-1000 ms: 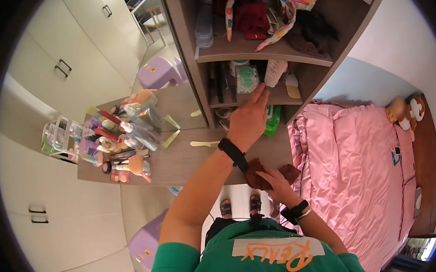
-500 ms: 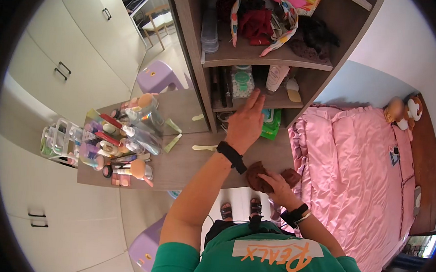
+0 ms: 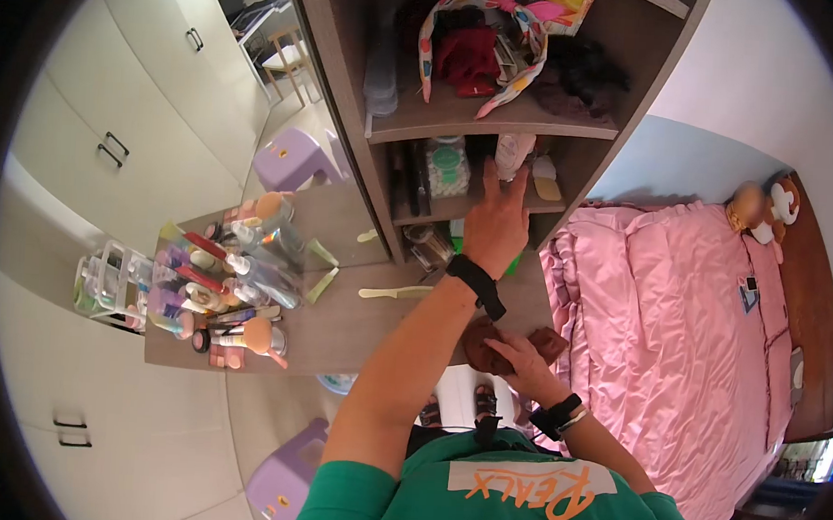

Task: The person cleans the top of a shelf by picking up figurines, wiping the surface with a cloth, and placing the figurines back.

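My left hand reaches into the middle shelf compartment. Its fingers are apart at the lower end of a pale pink tube; whether they touch it I cannot tell. Beside the tube stand a clear box of cotton swabs with a green label and a small beige-and-white item. My right hand is closed on a dark brown, soft-looking item at the table's front edge, its kind unclear. More brown material shows beyond the fingers. My left hand partly covers a green packet.
A pale flat stick lies on the brown tabletop. Bottles and cosmetics crowd its left side below a mirror. The upper shelf holds a patterned headband. A pink-covered bed is at right, a purple stool below.
My left hand has moved right, from near the swab box to the pink tube. The view has shifted slightly. My right hand keeps its hold on the brown item.
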### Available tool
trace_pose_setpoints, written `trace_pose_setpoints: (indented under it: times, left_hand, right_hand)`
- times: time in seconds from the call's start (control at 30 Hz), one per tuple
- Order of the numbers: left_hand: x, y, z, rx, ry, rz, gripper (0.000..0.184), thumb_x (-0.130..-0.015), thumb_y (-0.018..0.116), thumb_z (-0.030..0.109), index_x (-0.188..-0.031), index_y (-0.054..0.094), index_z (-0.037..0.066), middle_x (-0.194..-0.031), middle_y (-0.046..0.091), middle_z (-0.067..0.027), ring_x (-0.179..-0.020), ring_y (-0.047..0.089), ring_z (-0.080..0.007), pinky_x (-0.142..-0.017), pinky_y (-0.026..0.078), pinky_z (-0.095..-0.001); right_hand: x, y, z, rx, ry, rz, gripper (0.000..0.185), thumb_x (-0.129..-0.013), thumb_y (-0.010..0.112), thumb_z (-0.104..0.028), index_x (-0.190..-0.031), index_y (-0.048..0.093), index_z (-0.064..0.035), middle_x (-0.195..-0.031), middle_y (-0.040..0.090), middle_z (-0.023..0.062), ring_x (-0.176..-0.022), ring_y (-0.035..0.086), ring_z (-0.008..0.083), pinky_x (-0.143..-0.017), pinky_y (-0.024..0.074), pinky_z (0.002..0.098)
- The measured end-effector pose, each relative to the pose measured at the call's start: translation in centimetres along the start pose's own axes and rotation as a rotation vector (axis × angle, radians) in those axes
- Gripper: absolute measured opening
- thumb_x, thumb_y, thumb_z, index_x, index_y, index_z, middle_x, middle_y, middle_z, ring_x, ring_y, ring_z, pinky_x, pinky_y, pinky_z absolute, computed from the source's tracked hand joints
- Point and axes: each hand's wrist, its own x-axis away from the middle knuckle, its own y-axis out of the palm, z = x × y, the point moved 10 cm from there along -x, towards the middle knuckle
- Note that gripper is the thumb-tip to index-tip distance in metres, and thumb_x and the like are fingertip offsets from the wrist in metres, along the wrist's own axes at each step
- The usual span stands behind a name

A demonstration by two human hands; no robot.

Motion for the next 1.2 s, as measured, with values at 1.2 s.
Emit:
trace_pose_setpoints:
  times: [1.2]
  left_hand:
    - [29.0,-5.6,-10.8,0.253,-0.558,-0.238,0.035,-0.084,0.06,0.003,-0.119,0.058,0.009,-0.108,0.061,-0.0118,-0.074,0.064,-0.021,-0.063,0.053,-0.0289]
  right_hand:
    - [-4.0,3.0,-2.5,0.083,-0.269,-0.023,0.056,-0.076,0.056,-0.004,-0.131,0.048,-0.0116,-0.124,0.047,0.0245,-0.12,0.044,0.0402,-0.099,0.0377,0.0443]
